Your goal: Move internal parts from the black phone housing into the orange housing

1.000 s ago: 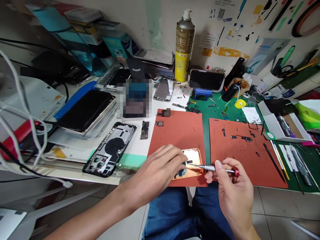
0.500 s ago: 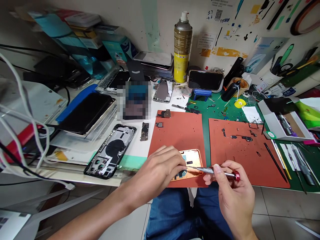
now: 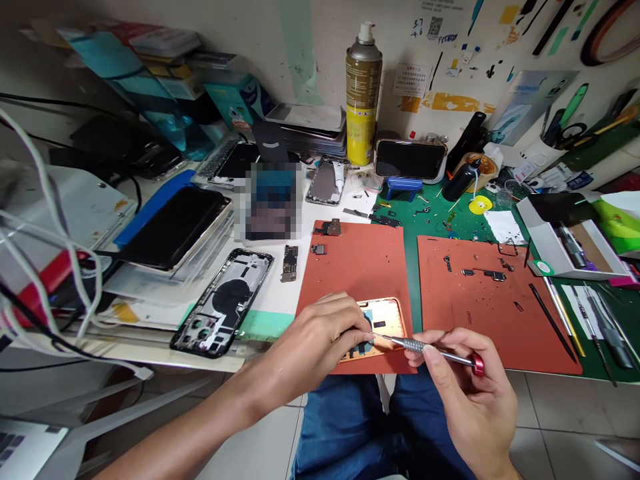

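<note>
My right hand (image 3: 470, 387) grips a slim metal screwdriver (image 3: 445, 355) with a red end cap, its tip pointing left. An orange-gold phone housing (image 3: 393, 317) lies on the left red-brown mat (image 3: 357, 263) near the table's front edge. Over the housing's left part rests my left hand (image 3: 325, 333), its fingers pressed together close to the screwdriver tip. Whatever is between those fingertips is too small to make out. The hand hides the left side of the housing.
A black-rimmed phone back (image 3: 225, 303) and a small circuit board (image 3: 289, 263) lie left of the mat. The second red-brown mat (image 3: 480, 320) carries small parts and a black stick. A spray can (image 3: 363, 100) stands behind.
My right hand has shifted slightly right and down, and the screwdriver now slopes more, its red end lower. My left hand has barely moved on the housing.
</note>
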Available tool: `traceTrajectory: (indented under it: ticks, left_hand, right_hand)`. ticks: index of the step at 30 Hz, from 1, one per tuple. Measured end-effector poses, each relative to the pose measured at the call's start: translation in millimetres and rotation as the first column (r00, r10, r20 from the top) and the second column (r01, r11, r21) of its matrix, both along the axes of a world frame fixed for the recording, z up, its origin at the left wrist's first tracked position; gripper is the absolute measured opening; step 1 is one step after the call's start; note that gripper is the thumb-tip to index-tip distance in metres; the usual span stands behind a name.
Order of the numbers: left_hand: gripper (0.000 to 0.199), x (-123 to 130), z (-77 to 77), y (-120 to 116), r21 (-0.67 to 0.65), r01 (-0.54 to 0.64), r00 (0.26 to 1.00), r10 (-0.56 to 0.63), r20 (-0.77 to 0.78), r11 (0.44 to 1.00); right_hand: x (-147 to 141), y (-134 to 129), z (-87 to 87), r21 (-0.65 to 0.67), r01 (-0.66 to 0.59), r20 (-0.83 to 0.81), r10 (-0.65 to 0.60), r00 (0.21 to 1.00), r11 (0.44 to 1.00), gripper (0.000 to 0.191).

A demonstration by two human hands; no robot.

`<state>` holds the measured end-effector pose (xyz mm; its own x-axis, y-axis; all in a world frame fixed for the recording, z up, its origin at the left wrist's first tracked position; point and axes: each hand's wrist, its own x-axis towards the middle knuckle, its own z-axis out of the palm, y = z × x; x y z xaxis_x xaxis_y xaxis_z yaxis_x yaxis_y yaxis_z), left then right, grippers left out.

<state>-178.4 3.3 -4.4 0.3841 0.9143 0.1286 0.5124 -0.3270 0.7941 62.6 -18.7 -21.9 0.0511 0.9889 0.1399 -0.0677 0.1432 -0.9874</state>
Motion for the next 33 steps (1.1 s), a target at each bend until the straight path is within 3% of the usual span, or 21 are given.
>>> traceTrajectory:
  ticks: [8,13,16,21,25,30,33]
  left_hand:
    - [0.021,1,0.6,3,0.015,0.017,1.000,-0.017,0.006,1.000]
    - [0.018,3,2.4,1,0.002,0.016,1.000,-0.016,0.002,1.000]
    - [0.005,3,4.9,0,-0.003,0.006,0.999,-0.006,-0.039,1.000]
    - [0.048,-6,6.2,-6,0.108,0.021,0.973,0.004,-0.231,0.994]
    - [0.078,-14,-0.3,-13,0.249,0.186,0.897,-0.061,-0.437,0.951]
    - [0.059,-13,0.8,-10,0.192,0.259,0.832,-0.118,-0.542,0.947]
    - [0.053,-14,10.5,-3,0.156,0.273,0.845,-0.159,-0.510,0.949]
  right_hand:
    - [6,5,1.9,-0.012,-0.076,0.019,0.076,0.997,0.997,0.014]
    - [4,5,1.9,-0.064,-0.046,-0.012,0.045,0.999,0.997,0.014]
    - [3,5,0.7,-0.077,-0.006,-0.024,0.004,1.000,0.997,0.016]
    - [5,3,-3.6,-0.093,0.076,0.000,-0.076,0.997,0.993,0.018]
    - [4,-2,-7.3,-0.085,0.245,0.018,-0.244,0.969,0.966,0.023]
    - [-5,-13,-14.6,0.029,0.339,0.105,-0.340,0.934,0.940,0.020]
    - [-11,-20,-21.3,0.174,0.365,0.178,-0.394,0.902,0.915,0.024]
